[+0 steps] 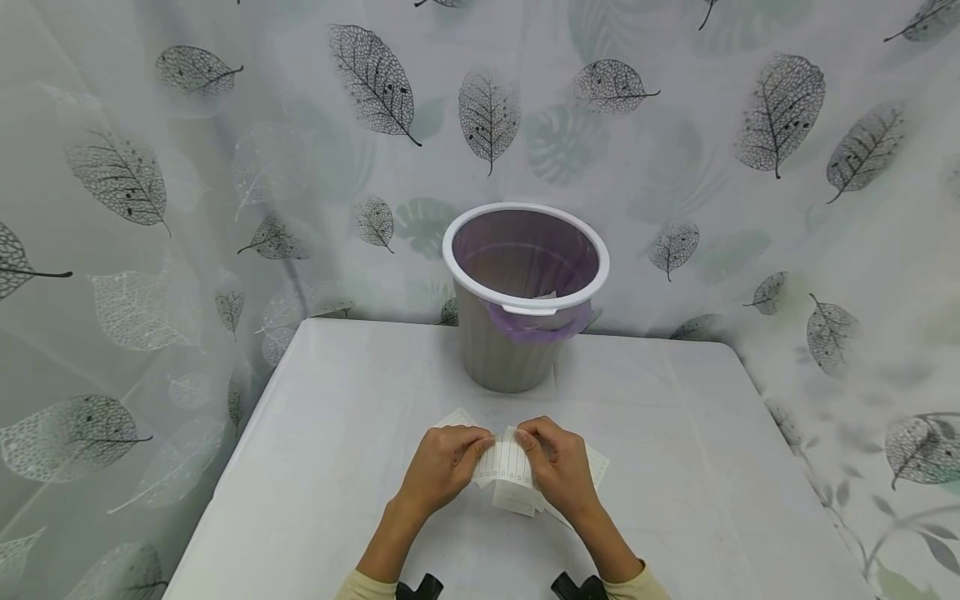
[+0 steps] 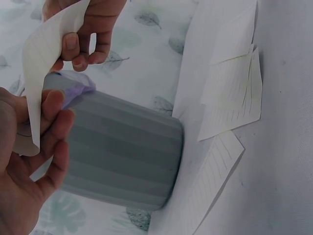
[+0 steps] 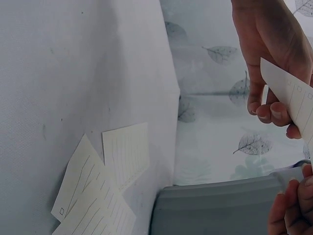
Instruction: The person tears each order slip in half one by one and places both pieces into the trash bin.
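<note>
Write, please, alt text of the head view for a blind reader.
A left hand and a right hand hold a lined paper sheet above more sheets on a white table; behind stands a gray bin with a purple liner.

two hands (image 1: 442, 468); four-plus papers (image 1: 507, 460); one bin (image 1: 501, 358); one liner (image 1: 542, 332); one table (image 1: 360, 417)

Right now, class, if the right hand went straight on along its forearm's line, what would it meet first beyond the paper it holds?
Most likely the bin: in the head view it stands ahead of the right hand and the paper, though depth is hard to judge.
</note>
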Demonstrator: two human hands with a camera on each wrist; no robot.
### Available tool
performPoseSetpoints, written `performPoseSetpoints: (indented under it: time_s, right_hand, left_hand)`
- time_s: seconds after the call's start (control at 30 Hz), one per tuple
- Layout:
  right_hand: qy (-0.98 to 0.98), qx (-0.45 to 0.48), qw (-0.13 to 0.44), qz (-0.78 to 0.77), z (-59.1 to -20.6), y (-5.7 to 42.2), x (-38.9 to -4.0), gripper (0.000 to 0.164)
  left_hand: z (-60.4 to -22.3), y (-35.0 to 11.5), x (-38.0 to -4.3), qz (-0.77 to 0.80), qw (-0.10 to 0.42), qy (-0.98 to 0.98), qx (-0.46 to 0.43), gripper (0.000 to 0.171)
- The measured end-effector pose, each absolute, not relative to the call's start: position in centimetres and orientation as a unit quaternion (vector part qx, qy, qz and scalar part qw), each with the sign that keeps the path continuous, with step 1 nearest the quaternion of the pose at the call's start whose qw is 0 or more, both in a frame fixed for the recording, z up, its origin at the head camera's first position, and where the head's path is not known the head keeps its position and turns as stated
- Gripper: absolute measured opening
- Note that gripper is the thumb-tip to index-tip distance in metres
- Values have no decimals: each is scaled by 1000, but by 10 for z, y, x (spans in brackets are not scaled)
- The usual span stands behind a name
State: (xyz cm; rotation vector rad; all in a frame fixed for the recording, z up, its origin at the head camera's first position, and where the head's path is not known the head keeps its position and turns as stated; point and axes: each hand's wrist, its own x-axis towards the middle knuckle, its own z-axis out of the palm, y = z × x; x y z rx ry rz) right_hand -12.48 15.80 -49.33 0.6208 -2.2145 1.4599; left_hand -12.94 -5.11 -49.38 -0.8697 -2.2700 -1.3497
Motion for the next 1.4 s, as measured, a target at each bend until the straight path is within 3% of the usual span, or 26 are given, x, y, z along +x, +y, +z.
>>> performPoseSetpoints:
  time_s: [0.37,0.67,1.0,1.4]
  right_hand:
    - [-800,214,208,520,-495,157,-125,14]
    - [-794,229,226,516,-463,149,-112,15]
    - [-796,227,229,513,-492,157,-125,15]
    - [-786,230,232,525,-495,159,-126,15]
  left_hand:
    - [-495,-50,-129,-480,183,-802,-306,8]
    - [-496,-49,-130,-476,189,-802,-306,7]
    - [-497,-48,-130,-479,189,-801,-307,9]
    - [-496,-48,-131,-469,199,-805,-303,6]
